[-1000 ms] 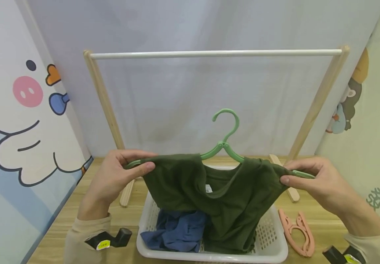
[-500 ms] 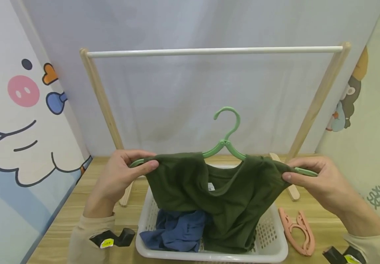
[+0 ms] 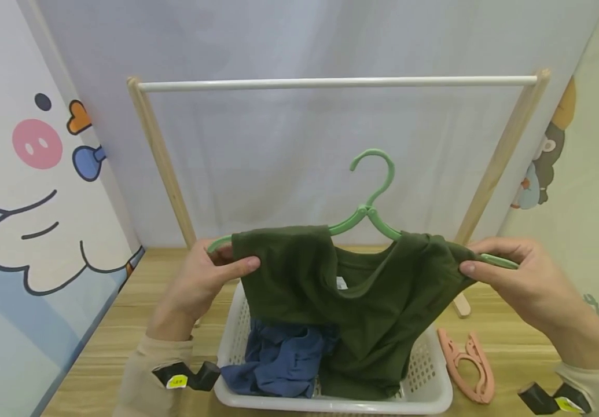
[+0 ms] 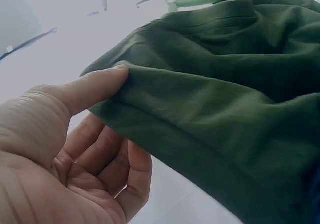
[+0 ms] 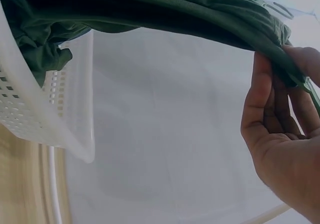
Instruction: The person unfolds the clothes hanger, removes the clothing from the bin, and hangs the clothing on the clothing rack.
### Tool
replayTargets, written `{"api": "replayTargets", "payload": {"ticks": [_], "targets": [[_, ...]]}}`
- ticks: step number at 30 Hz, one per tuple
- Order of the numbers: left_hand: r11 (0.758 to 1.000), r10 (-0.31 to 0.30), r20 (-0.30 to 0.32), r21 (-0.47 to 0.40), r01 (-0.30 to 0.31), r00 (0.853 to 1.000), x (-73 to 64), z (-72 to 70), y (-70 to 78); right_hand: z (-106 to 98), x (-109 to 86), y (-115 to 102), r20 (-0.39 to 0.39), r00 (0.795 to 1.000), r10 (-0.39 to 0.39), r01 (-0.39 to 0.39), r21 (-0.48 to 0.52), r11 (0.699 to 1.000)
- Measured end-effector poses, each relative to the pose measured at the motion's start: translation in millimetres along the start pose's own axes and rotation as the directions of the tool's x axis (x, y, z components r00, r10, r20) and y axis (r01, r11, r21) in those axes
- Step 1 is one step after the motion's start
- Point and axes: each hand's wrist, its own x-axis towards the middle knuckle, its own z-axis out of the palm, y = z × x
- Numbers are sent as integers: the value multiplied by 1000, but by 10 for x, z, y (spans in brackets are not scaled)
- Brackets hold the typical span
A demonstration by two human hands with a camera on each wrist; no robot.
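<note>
A dark green T-shirt hangs on a light green folding hanger, whose hook points up and whose arm ends stick out at both sleeves. My left hand pinches the left sleeve and hanger end; in the left wrist view its thumb lies on top of the T-shirt, fingers beneath. My right hand pinches the other sleeve by its hanger end, as the right wrist view shows with the hand under the cloth. The shirt's lower part droops into a white basket beside a blue garment.
Behind the basket stands a rack with a white rail and wooden posts. A folded pink hanger lies on the wooden table right of the basket. Printed cartoon walls flank both sides.
Both hands have lifted the hanger and T-shirt a little and moved them to the right. The left fingers have shifted, baring more of the hanger's left end. The basket stays put.
</note>
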Motion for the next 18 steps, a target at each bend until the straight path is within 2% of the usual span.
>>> {"api": "replayTargets", "payload": {"ticks": [14,18], "targets": [[994,-78,17,73,76,997,59,171,-69,-14,71,-203,-63,996,-60,64,73,995],[991,-109,26,85,106,994,70,201,-81,-3,84,-270,-143,988,-64,74,68,995]]}}
